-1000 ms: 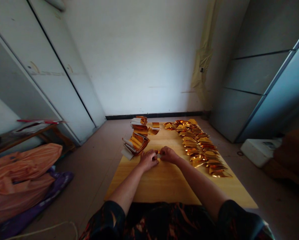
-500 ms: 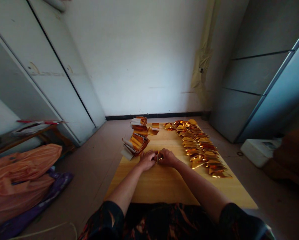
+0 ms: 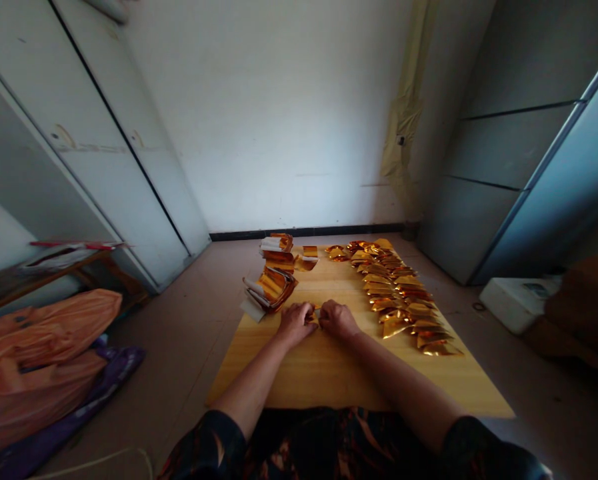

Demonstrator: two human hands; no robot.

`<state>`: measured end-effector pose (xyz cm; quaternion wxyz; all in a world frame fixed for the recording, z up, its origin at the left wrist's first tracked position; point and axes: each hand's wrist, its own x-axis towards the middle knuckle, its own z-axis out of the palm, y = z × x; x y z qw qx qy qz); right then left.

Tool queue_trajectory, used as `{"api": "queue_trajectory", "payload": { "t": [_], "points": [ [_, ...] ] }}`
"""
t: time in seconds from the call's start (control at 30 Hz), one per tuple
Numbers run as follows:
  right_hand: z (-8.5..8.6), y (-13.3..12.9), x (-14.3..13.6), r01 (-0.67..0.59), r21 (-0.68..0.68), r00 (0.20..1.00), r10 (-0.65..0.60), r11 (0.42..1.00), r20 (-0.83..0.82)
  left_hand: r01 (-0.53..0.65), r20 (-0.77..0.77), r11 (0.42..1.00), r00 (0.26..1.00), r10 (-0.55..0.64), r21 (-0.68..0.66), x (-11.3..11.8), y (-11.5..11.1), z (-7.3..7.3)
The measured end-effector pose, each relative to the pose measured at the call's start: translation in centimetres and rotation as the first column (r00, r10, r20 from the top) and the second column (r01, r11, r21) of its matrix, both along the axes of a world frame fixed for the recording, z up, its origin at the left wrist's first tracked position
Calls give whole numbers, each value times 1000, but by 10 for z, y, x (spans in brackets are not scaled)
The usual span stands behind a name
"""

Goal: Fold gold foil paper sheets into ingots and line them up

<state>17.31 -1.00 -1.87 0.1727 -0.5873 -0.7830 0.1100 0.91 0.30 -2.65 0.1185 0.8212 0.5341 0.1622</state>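
Note:
Both my hands meet over the middle of a low wooden table (image 3: 309, 373). My left hand (image 3: 297, 323) is closed on a small piece of gold foil paper (image 3: 317, 311), mostly hidden by the fingers. From the other side, my right hand (image 3: 337, 319) pinches the same piece. Left of my hands lie two bundles of gold foil paper sheets, a nearer bundle (image 3: 275, 288) and a farther bundle (image 3: 277, 247). A few loose gold sheets (image 3: 307, 259) lie beside them. To the right, folded gold foil pieces (image 3: 397, 287) lie in overlapping rows.
A white wall (image 3: 289, 120) stands beyond the table. Pale cabinets (image 3: 113, 133) are at left, a grey cabinet (image 3: 499, 160) at right. An orange plastic bag (image 3: 43, 360) lies on the left, a white box (image 3: 511, 303) on the right floor.
My hands have turned slightly and drawn closer around the foil piece, which shows less pale backing now. The bundles and the folded rows stay as they were.

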Motion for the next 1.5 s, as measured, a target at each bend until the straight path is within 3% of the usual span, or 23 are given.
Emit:
{"api": "queue_trajectory", "payload": {
  "t": [0.17, 0.37, 0.63, 0.83, 1.07, 1.3, 1.5],
  "points": [
    [8, -11, -1, -64, -10, 987, 64, 998, 147, 61, -7, 997, 998, -60, 42, 1, 1, -6],
    [10, -24, 0, -168, 73, 939, 137, 983, 315, 124, 23, 989, 992, -126, 75, -4, -1, -9],
    [18, -5, 16, -239, 73, 891, 188, 968, 413, 217, -52, 974, 976, -214, 68, -14, 0, 5],
    [19, 8, 27, -318, 25, 865, 279, 948, 417, 202, -105, 972, 976, -190, 122, -8, 6, 9],
    [5, 2, 18, -203, 42, 902, 170, 978, 397, 207, -75, 967, 977, -198, 146, -7, 8, -5],
    [-1, 4, 9, -2, -16, 970, 5, 1000, 244, 195, -4, 975, 981, -196, 107, -6, 5, -2],
    [7, -5, 11, -120, 27, 925, 102, 992, 365, 235, -24, 965, 972, -234, 117, -10, 2, 1]
  ]
}}
